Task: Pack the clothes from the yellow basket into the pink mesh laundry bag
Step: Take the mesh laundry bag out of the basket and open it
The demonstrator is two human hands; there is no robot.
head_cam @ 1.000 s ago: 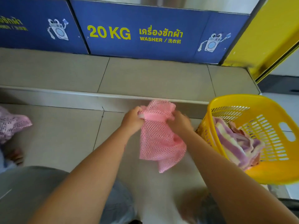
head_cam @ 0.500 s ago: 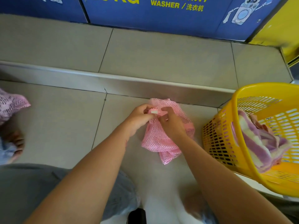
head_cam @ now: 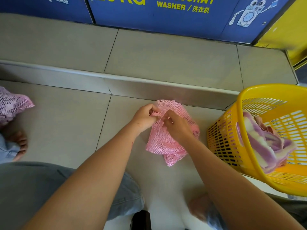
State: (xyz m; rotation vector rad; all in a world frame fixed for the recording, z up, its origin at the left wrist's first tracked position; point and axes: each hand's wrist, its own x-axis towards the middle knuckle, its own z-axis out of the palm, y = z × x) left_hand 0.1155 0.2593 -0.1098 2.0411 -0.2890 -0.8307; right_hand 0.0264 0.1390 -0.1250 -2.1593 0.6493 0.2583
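The pink mesh laundry bag (head_cam: 164,143) lies crumpled on the tiled floor in the middle of the view. My left hand (head_cam: 144,118) pinches its pink top band from the left. My right hand (head_cam: 176,127) grips the mesh right beside it, fingers closed near the band. The yellow basket (head_cam: 222,140) stands to the right, tilted toward me, with a purple-and-cream striped cloth (head_cam: 264,145) and a pinkish garment inside. The bag's opening is hidden by my fingers.
A raised tiled step (head_cam: 132,85) runs across behind the bag, below blue washer panels (head_cam: 166,15). Another filled pink mesh bag (head_cam: 11,103) sits at the left edge beside someone's foot (head_cam: 20,145). My knees in grey and blue trousers fill the bottom.
The bag came down from in front of me onto the floor. My hands moved together at its top band, and the view tilted further down.
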